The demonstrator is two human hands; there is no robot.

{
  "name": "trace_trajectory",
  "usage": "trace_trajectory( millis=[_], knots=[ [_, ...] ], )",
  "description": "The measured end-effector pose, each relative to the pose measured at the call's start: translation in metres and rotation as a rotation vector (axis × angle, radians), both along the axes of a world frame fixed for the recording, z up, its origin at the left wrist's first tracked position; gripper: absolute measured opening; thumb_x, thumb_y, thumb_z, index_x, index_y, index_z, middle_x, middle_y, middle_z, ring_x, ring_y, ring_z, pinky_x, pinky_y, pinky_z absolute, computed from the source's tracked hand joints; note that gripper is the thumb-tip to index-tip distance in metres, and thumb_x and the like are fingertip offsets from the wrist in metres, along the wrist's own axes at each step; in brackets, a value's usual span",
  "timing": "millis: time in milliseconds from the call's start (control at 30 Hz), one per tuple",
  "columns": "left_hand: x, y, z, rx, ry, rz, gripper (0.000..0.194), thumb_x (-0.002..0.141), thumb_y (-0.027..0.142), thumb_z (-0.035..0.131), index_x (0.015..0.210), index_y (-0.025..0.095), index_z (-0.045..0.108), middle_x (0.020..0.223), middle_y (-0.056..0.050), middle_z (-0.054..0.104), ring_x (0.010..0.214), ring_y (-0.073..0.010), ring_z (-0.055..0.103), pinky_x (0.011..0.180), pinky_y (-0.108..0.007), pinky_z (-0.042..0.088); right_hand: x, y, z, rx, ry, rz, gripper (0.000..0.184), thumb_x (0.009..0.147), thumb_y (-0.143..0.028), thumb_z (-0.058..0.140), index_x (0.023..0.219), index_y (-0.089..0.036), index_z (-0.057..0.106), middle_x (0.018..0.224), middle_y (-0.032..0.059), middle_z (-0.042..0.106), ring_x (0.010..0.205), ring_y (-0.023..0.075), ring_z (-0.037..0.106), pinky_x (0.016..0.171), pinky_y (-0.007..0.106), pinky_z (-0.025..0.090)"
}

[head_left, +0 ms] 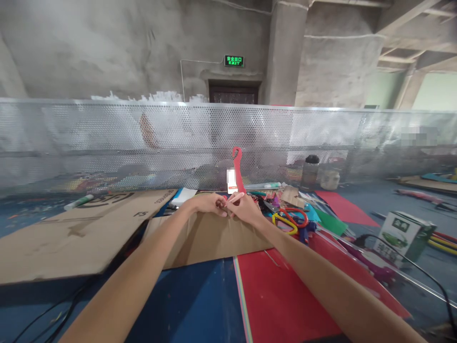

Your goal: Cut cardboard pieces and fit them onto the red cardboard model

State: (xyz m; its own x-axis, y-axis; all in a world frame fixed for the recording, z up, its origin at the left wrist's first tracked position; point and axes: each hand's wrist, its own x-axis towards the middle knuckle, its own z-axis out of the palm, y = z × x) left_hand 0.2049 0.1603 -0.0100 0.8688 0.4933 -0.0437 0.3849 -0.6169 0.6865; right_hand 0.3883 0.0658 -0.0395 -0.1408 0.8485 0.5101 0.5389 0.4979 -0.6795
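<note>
Concrete wall (143, 52), blue table (193, 295); right fingers (236, 198) gripping red hooked piece (239, 169); left fingers (219, 203) curled, hold unclear.

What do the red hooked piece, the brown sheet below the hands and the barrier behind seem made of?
Red hooked piece: perhaps craft foam or thick card; flat, matte, evenly coloured.
Brown sheet: probably cardboard; matte tan face with faint creases.
Barrier: likely metal, given its greyish sheen and regular perforations.

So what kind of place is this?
Maybe an indoor craft workspace: printed cardboard and a red sheet lie on the blue table, and there's a lit exit sign on the grey wall.
</note>
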Motion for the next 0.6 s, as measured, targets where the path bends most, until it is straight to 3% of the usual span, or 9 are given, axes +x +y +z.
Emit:
trace_trajectory(
  millis=[600],
  knots=[
    [0.0000,0.0087,-0.0065,0.022,-0.014,0.004,0.040,0.066,0.042,0.086,0.090,0.018,0.067,0.083,0.000,0.065,0.077,-0.0169,0.059,0.073,-0.029,0.041,-0.0025,-0.0041,0.0031,-0.002,0.042,-0.042,0.013,0.083,-0.022,0.060,0.073,-0.017,0.066,0.078,0.0024,0.073,0.055,0.0122,0.068,0.050,0.019,0.044]
  ],
)
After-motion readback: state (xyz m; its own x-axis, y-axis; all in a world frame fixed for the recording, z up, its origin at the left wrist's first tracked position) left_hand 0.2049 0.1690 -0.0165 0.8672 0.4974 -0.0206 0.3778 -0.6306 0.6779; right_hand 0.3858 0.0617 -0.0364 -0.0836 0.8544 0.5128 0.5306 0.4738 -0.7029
